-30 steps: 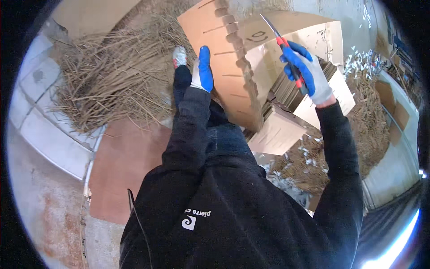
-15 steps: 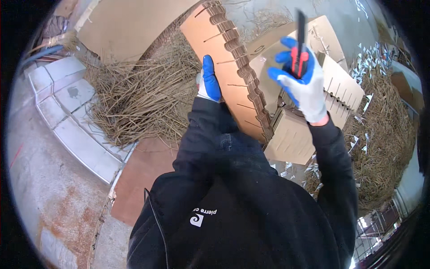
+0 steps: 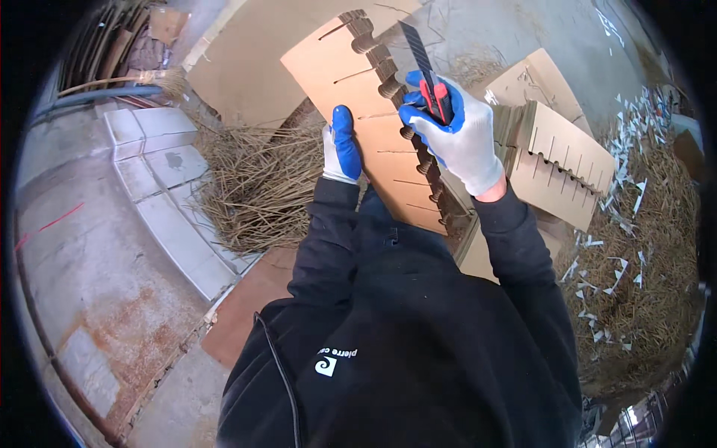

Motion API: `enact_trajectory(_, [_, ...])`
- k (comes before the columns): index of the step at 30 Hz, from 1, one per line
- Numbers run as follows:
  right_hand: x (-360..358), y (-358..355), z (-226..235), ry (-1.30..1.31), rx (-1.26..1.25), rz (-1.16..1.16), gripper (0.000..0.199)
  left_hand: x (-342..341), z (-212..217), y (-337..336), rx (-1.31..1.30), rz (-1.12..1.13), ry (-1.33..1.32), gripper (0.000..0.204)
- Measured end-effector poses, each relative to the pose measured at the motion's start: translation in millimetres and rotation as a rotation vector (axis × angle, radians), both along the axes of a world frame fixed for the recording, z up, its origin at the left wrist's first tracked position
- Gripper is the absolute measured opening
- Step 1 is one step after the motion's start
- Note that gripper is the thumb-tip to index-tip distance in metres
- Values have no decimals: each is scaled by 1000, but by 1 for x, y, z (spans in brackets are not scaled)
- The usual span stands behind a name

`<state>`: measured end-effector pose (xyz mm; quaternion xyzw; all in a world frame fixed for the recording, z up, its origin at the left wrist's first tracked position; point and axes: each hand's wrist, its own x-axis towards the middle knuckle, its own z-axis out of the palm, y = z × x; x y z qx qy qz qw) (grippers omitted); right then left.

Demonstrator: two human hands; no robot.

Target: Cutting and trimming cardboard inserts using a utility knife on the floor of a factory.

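My left hand (image 3: 343, 145), in a white glove with blue coating, grips the left edge of a stack of slotted cardboard sheets (image 3: 373, 142). Its thumb lies on the front sheet, and the other fingers are hidden behind. Scalloped cutouts run down the stack's right edge. In my right hand (image 3: 459, 134), gloved alike, is a utility knife (image 3: 435, 97) with red parts and a long dark blade pointing up. The knife is close to the scalloped edge; whether it touches cannot be told.
More slotted cardboard (image 3: 571, 160) stands to the right. Behind my left hand lies a heap of dry straw (image 3: 254, 187), with white tiled blocks (image 3: 175, 216) beside it. Straw strewn with white paper scraps (image 3: 642, 276) covers the far right. A broom (image 3: 168, 81) lies at upper left.
My right hand has brought the knife left and lower, up to the stack's scalloped edge. The stack in my left hand has shifted slightly left. The view has turned a little.
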<state>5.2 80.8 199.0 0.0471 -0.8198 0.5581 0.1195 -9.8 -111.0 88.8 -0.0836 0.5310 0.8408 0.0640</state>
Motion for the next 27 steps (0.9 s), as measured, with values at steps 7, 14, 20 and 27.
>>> enact_trajectory(7, [-7, -6, 6, 190, -35, -57, 30, 1, 10, -17, -79, 46, 53, 65])
enact_trajectory(14, [-17, 37, 22, 157, -151, -222, 33, 6, 24, -44, 111, 97, -2, 72])
enact_trajectory(20, [-4, 36, -3, 9, -114, 21, 36, 11, 38, -43, 87, 190, -11, 75])
enact_trajectory(27, [16, 40, -1, -306, -139, 140, 34, 12, 75, -34, 146, 94, 73, 78])
